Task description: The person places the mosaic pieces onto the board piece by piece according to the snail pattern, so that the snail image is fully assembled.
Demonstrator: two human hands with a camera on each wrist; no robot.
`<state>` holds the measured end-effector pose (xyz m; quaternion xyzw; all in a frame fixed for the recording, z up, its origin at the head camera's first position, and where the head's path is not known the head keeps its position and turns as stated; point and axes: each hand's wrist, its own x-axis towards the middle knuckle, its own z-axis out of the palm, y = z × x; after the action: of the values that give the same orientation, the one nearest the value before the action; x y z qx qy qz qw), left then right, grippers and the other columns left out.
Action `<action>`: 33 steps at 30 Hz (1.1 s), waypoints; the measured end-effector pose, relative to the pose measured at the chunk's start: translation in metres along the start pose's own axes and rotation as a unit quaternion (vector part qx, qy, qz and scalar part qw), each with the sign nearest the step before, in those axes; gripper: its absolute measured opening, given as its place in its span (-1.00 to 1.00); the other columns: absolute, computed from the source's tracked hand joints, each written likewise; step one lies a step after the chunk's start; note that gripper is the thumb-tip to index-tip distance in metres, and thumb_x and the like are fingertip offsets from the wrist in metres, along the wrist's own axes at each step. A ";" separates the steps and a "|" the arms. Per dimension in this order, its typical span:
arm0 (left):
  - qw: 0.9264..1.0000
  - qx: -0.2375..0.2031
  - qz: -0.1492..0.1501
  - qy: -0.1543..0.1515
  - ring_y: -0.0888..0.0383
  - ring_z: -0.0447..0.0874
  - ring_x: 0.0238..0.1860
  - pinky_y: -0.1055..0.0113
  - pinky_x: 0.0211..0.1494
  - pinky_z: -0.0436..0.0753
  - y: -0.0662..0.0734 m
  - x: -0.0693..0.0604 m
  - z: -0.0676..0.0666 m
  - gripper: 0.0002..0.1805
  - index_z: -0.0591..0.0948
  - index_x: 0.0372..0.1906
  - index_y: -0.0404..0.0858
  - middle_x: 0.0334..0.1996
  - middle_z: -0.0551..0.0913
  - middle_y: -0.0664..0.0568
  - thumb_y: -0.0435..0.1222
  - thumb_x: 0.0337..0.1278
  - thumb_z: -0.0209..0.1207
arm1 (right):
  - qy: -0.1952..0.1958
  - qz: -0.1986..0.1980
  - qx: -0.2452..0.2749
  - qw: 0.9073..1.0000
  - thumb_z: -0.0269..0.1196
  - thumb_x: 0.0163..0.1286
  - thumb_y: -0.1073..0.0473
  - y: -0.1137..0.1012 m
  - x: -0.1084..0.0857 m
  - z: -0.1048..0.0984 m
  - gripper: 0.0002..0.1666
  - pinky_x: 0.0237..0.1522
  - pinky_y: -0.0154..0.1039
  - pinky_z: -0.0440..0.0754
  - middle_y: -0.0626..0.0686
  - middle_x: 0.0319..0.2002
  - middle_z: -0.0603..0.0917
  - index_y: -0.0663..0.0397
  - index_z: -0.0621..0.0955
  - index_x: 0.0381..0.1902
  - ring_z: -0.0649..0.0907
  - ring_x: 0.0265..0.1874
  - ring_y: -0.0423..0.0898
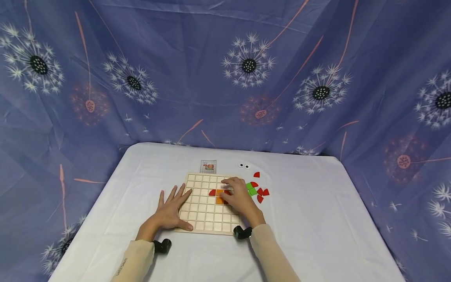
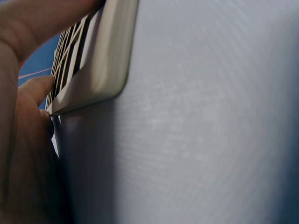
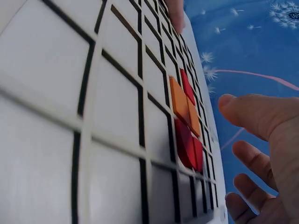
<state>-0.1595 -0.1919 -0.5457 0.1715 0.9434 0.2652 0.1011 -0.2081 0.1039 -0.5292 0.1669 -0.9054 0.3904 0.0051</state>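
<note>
Head view: pale wooden gridded board (image 1: pixel 208 216) at centre. Left hand (image 1: pixel 170 214) spread at nine o'clock edge, probably steadying it. Right hand (image 1: pixel 241 197), three o'clock, by flat orange square tiles (image 1: pixel 219 200). Loose red quarter-circle tiles (image 1: pixel 260 199), three o'clock beyond board, probably placed for easy right-hand reach.

Left wrist view: thumb (image 2: pixel 46 21) over board.

Right wrist view: fingers (image 3: pixel 254 161) apart, nothing between; tiles in cells, ridges likely aligning them.

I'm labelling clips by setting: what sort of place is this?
Probably an indoor tabletop play or filming corner: a white-covered table, a dandelion-print curtain, and a grid board with coloured pieces.
</note>
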 end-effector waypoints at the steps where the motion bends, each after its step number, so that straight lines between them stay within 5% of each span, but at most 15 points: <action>1: 1.000 0.001 -0.002 -0.002 -0.37 -0.27 0.65 -0.48 0.50 -0.51 0.000 0.000 0.000 0.53 0.12 0.65 -0.14 0.68 -0.14 -0.20 0.37 -0.56 0.56 | 0.002 0.001 0.000 1.000 0.44 0.34 0.13 0.001 -0.002 -0.003 -0.50 0.30 0.17 0.54 0.12 0.21 0.62 0.06 0.66 0.23 0.46 0.31 0.20; 33: 1.000 -0.002 -0.003 0.001 -0.39 -0.25 0.65 -0.48 0.50 -0.49 0.003 0.000 -0.001 0.53 0.14 0.65 -0.17 0.68 -0.12 -0.23 0.33 -0.58 0.59 | 0.126 0.057 -0.034 0.990 0.51 0.21 0.21 0.038 -0.059 -0.038 -0.42 0.25 0.17 0.54 0.21 0.09 0.67 0.17 0.67 0.21 0.55 0.16 0.21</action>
<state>-0.1588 -0.1905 -0.5432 0.1684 0.9434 0.2674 0.1011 -0.1690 0.1728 -0.5381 0.0641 -0.9183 0.3769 0.1028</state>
